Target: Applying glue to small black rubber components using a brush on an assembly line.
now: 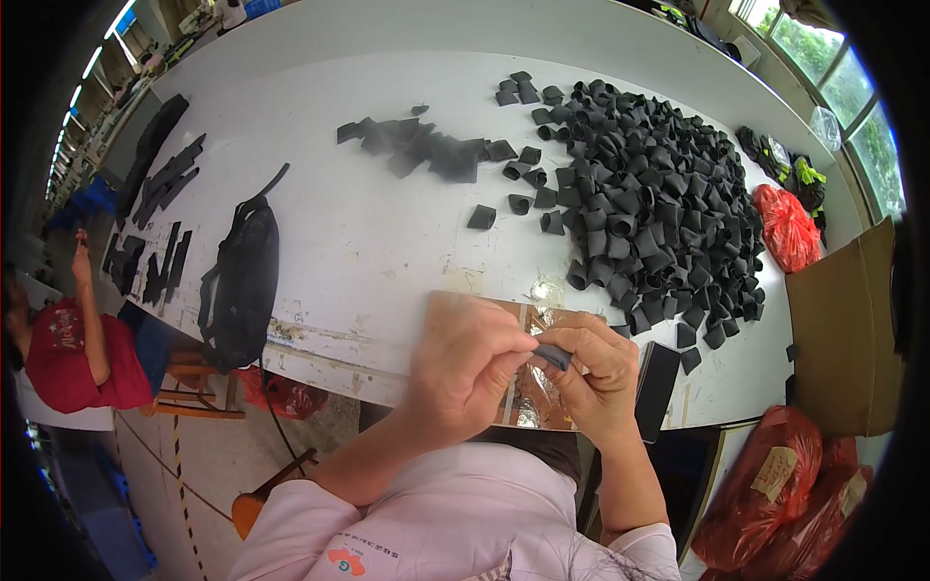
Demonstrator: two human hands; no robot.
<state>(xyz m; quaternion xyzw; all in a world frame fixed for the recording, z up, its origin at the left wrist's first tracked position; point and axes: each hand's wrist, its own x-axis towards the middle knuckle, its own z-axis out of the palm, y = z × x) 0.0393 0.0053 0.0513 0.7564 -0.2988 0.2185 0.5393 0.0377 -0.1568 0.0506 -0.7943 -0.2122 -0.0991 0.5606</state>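
Between my hands is a small black fabric piece, folded or tube-shaped, held above a brown board at the table's near edge. My right hand grips it between thumb and fingers. At its left end the thumb and forefinger of my left hand are pinched together on it; this hand is slightly blurred. Beyond the board, to the right, lies a big heap of black fabric loops. Several flat black fabric pieces lie farther off, left of the heap.
A black bag and dark strips lie on the left. Right of my hands is a dark, flat, phone-like rectangle. A red plastic bag and a cardboard box border the right side. Another person is at far left.
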